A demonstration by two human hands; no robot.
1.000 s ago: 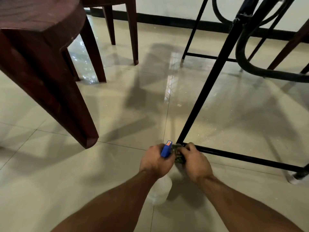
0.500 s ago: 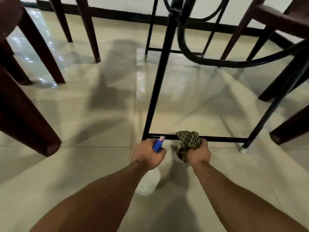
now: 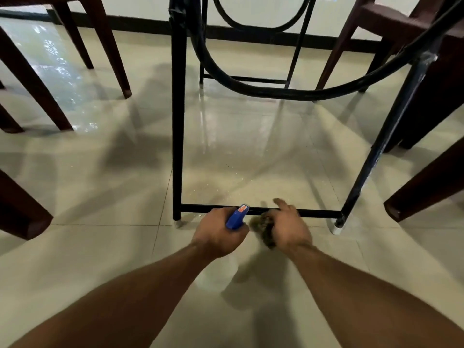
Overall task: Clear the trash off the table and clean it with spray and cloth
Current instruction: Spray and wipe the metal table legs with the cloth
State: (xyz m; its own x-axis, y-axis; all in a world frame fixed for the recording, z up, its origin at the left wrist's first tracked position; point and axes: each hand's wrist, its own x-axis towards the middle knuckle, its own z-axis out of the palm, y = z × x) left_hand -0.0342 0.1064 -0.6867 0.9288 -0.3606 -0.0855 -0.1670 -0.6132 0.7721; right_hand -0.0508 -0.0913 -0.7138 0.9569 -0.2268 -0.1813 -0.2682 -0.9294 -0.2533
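My left hand (image 3: pixel 217 232) grips a spray bottle (image 3: pixel 237 217) by its blue head; the clear body hangs below my wrist over the floor. My right hand (image 3: pixel 288 227) holds a bunched green checked cloth (image 3: pixel 263 228) under its palm, with the index finger stretched toward the black lower bar of the table frame (image 3: pixel 313 212). Both hands are low, just in front of that bar. The table top is out of view.
Black metal table legs (image 3: pixel 177 121) stand left and right of the hands, with a curved black brace above. Dark wooden chair legs (image 3: pixel 30 81) stand at left and right (image 3: pixel 426 182). Glossy beige floor tiles (image 3: pixel 100 187) lie all around.
The view has swung so the table frame is now centred. My right hand has lowered the cloth, which was bunched above the fist, down to the bar. The left hand keeps its grip on the spray bottle.
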